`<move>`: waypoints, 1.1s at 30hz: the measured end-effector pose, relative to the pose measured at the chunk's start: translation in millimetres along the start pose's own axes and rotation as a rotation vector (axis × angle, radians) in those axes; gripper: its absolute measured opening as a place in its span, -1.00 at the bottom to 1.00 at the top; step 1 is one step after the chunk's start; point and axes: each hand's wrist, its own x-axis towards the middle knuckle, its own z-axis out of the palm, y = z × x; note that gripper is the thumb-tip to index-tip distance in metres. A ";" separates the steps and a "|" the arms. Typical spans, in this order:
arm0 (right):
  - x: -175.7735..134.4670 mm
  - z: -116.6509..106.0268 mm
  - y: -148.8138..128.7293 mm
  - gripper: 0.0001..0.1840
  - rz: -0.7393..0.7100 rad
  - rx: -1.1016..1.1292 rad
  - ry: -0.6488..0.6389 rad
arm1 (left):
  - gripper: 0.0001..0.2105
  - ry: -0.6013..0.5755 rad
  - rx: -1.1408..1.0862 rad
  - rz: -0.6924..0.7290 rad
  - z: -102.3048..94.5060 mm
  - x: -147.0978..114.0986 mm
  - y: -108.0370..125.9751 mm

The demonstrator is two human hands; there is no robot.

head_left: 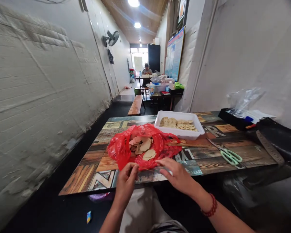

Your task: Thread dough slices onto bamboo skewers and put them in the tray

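Observation:
My left hand [128,178] is closed in a pinch at the table's front edge. A thin wooden skewer [147,169] points right from its fingertips, faint against the bag. My right hand [173,173], with a red bead bracelet on the wrist, has its fingers apart beside the skewer's far end; whether a fingertip touches it I cannot tell. Just beyond both hands lies an open red plastic bag [118,145] with pale, thin round slices [145,145] piled in it. More skewers [191,145] lie in a bundle at the bag's right side.
Behind the bag, a white plastic tray [179,133] holds rows of slices. Green-handled scissors [230,156] lie on the table's right, near a black bag [281,139] and a black box [235,119]. A bench [135,105] stands beyond; farther back sits another person [146,69].

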 end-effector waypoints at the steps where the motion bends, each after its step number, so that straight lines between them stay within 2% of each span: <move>1: 0.3 5.3 -10.9 -0.66 -0.036 0.008 -0.017 | -0.72 -0.034 0.001 0.010 5.8 -1.4 3.4; 4: -3.8 21.6 -27.2 -0.62 -0.058 0.069 -0.052 | -0.71 -0.094 0.006 0.017 16.0 -6.1 8.7; 7: -12.1 32.6 -22.3 -0.62 -0.011 0.213 -0.041 | -0.69 -0.140 -0.030 -0.025 13.3 -8.4 5.3; 9: -16.4 33.3 -12.3 -0.65 0.019 0.287 -0.047 | -0.69 -0.112 -0.093 -0.062 7.2 -6.1 0.0; 11: -16.9 28.8 0.3 -0.69 0.065 0.322 -0.046 | -0.71 -0.036 -0.140 -0.075 2.1 0.6 -5.8; 14: -6.9 18.5 22.0 -0.77 0.251 0.409 0.041 | -0.72 -0.002 -0.061 -0.042 3.1 17.5 -12.6; 17: 13.5 16.1 42.8 -0.78 0.500 0.699 0.151 | -0.75 -0.055 0.205 0.090 14.9 36.6 -16.4; 18: 21.2 18.4 48.6 -0.75 0.531 0.751 0.151 | -0.77 -0.070 0.318 0.147 19.9 42.0 -17.5; 21: 43.2 32.2 62.3 -0.72 0.540 0.806 0.111 | -0.82 -0.098 0.644 0.246 33.1 52.9 -23.1; 24: 61.5 46.0 72.9 -0.71 0.526 0.830 0.050 | -0.85 -0.086 0.821 0.250 41.0 55.4 -33.9; 29: 81.7 53.9 92.3 -0.66 0.509 0.834 -0.045 | -0.85 -0.027 0.826 0.233 46.2 51.5 -51.2; 33: 86.4 56.8 105.6 -0.65 0.499 0.838 -0.110 | -0.78 -0.013 0.764 0.202 48.0 51.3 -53.2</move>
